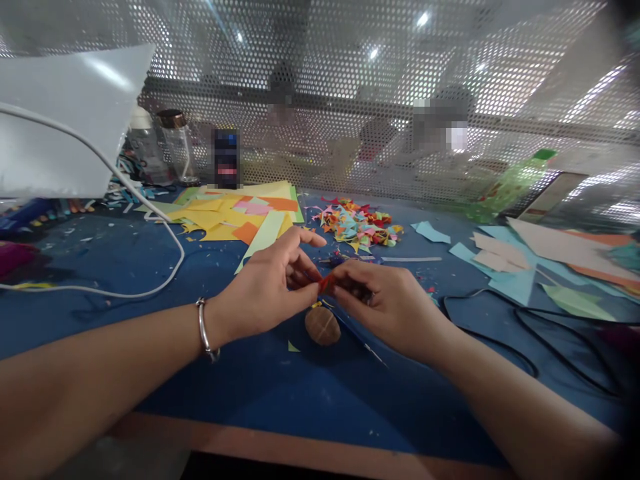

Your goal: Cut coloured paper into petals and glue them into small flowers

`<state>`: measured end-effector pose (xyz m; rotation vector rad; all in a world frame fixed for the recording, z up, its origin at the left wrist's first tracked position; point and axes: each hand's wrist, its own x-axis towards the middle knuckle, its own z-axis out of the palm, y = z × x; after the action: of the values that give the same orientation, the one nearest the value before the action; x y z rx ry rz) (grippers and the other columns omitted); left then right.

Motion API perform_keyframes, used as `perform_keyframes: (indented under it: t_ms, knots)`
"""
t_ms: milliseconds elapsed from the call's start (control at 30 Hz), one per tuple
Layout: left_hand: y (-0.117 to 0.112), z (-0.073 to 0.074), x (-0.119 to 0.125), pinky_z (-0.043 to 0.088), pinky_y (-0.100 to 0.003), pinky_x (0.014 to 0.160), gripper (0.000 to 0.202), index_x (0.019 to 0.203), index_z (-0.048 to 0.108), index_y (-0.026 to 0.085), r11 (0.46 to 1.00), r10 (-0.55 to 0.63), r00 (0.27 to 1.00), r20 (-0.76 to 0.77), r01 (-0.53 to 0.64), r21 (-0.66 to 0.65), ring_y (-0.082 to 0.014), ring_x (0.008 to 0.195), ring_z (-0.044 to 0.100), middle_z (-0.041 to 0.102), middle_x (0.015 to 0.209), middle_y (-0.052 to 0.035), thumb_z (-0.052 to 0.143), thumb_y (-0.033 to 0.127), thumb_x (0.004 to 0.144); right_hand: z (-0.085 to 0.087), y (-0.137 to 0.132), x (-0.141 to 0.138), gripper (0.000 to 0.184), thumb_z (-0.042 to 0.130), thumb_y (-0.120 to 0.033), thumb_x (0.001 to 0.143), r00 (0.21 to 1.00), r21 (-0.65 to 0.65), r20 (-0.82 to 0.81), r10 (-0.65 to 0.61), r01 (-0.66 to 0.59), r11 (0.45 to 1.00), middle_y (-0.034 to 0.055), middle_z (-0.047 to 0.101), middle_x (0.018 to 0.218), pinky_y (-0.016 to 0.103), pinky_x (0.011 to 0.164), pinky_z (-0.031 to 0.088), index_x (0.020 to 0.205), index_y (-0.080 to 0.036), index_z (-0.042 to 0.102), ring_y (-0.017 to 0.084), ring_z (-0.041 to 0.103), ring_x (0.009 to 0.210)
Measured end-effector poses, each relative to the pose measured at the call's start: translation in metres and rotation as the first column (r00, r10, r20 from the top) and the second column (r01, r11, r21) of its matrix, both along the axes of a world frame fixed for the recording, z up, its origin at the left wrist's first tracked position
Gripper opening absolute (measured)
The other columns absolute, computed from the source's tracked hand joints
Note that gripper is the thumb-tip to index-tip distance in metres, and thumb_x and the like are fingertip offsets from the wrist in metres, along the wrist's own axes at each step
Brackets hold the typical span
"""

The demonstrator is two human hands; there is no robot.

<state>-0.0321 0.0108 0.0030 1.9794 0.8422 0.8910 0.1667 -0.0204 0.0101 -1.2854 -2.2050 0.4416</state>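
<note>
Between my fingertips is a small red-orange piece of paper (327, 285), pinched from both sides. My left hand (273, 283) holds its left end between thumb and fingers, with the index finger raised. My right hand (385, 300) grips the other end, its fingers curled. Just below the hands a brown oval object (323, 326), like a stone or nut with pale lines across it, lies on the blue table (240, 407). Close to it, a thin pointed tool (373, 350) slants out from under my right hand. A tiny green paper scrap (293, 347) lies left of the oval.
Colourful paper scraps (357, 223) are heaped behind my hands, beside yellow paper sheets (210, 217). More paper (515, 260) and a black cable (530, 333) lie right. A white cable (177, 257) loops at left. A perforated metal screen (330, 87) stands behind, with people beyond.
</note>
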Motion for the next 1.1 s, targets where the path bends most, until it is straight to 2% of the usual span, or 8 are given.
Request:
perform_keyframes:
  t_ms: [200, 367, 567, 833, 1100]
  knots:
    - [-0.0024, 0.0024, -0.0004, 0.056, -0.029, 0.073, 0.043, 0.117, 0.046, 0.021, 0.996, 0.01, 0.997, -0.075, -0.003, 0.092, -0.0142, 0.076, 0.068, 0.068, 0.085, -0.0007, 0.062, 0.015, 0.078, -0.0011, -0.0005, -0.0005, 0.015, 0.052, -0.016, 0.085, 1.0, 0.005, 0.023, 0.009, -0.009, 1.0, 0.0006, 0.068, 0.075, 0.023, 0.057, 0.041, 0.087, -0.018, 0.067, 0.012, 0.058, 0.062]
    - [-0.0041, 0.0044, -0.0007, 0.054, -0.026, 0.069, 0.038, 0.116, 0.048, 0.021, 0.986, 0.041, 0.992, -0.117, -0.021, 0.163, -0.0127, 0.074, 0.067, 0.067, 0.085, -0.0002, 0.06, 0.014, 0.079, -0.0037, 0.0002, -0.0021, 0.015, 0.053, -0.019, 0.087, 1.0, 0.011, 0.029, -0.003, 0.003, 1.0, 0.0016, 0.069, 0.077, 0.024, 0.056, 0.04, 0.09, -0.017, 0.068, 0.013, 0.058, 0.063]
    - [-0.0042, 0.004, -0.0001, 0.054, -0.025, 0.071, 0.038, 0.116, 0.049, 0.022, 0.969, 0.067, 0.988, -0.138, -0.031, 0.245, -0.0111, 0.072, 0.066, 0.067, 0.085, 0.0017, 0.056, 0.011, 0.08, -0.0028, -0.0019, -0.0049, 0.014, 0.054, -0.022, 0.088, 1.0, 0.027, -0.018, -0.014, 0.014, 1.0, 0.0008, 0.066, 0.071, 0.023, 0.053, 0.041, 0.083, -0.016, 0.066, 0.012, 0.055, 0.057]
    - [-0.0041, 0.0022, 0.0016, 0.055, -0.026, 0.073, 0.038, 0.116, 0.049, 0.021, 0.977, 0.039, 0.994, -0.102, -0.017, 0.214, -0.0128, 0.077, 0.069, 0.069, 0.087, 0.0007, 0.06, 0.015, 0.08, -0.0042, -0.0013, -0.0058, 0.01, 0.054, -0.02, 0.086, 1.0, 0.043, -0.013, -0.024, 0.025, 0.999, 0.0005, 0.065, 0.069, 0.023, 0.052, 0.041, 0.08, -0.018, 0.062, 0.011, 0.055, 0.055]
    - [-0.0042, 0.0003, 0.0009, 0.053, -0.027, 0.07, 0.041, 0.117, 0.05, 0.023, 0.963, 0.076, 0.985, -0.156, -0.032, 0.269, -0.014, 0.076, 0.067, 0.069, 0.085, 0.0004, 0.059, 0.014, 0.078, -0.007, -0.0013, -0.0065, 0.012, 0.054, -0.019, 0.085, 1.0, 0.069, -0.003, -0.027, 0.027, 0.997, 0.0006, 0.064, 0.068, 0.023, 0.051, 0.04, 0.076, -0.018, 0.06, 0.011, 0.053, 0.056]
